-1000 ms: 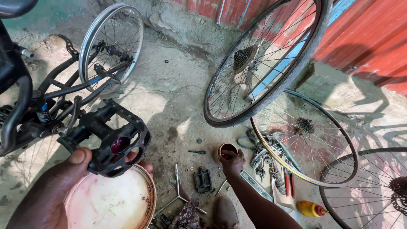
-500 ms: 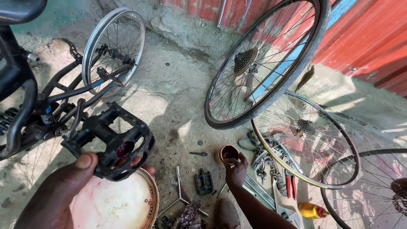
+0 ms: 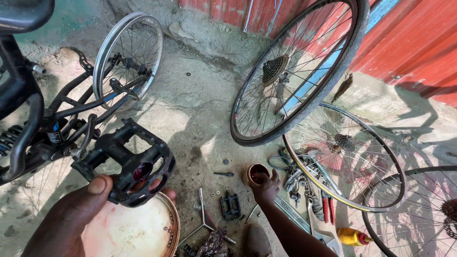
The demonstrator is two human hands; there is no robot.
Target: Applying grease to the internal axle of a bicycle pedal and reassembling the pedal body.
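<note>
Below, left hand (image 3: 71, 214) fingers pinching black pedal (image 3: 126, 164), right hand (image 3: 265, 188) fingers gripping small tub (image 3: 256, 173) of dark red grease.

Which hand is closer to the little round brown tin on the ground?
Right. The right hand has its fingers on the rim of the small round brown tin. The left hand is far off to the side, holding the black plastic bicycle pedal.

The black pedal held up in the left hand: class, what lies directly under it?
Under the black pedal shows a round pale tray with small bearing balls along its rim. The left hand and pedal cover its upper part.
</note>
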